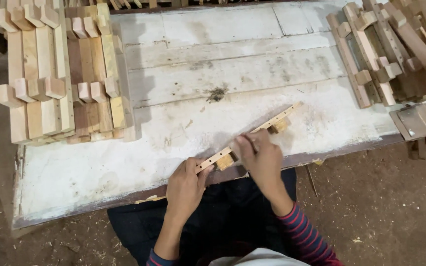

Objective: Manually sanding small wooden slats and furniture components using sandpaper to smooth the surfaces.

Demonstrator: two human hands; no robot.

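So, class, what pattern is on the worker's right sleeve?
The long right sleeve has red and dark navy stripes, seen in the head view.

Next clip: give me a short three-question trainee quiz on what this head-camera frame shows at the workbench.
1. True or false: both hands rest on the wooden strip lying on the workbench.
2. Which hand is nearer the strip's near end? A) left hand B) right hand
3. Fill in: the neat stack of wooden pieces stands at the bench's ____ side, seen from the person.

Key
1. True: each hand touches the strip, which has a row of small holes and small blocks under it.
2. A.
3. Left; a looser pile of wooden frames lies at the right.
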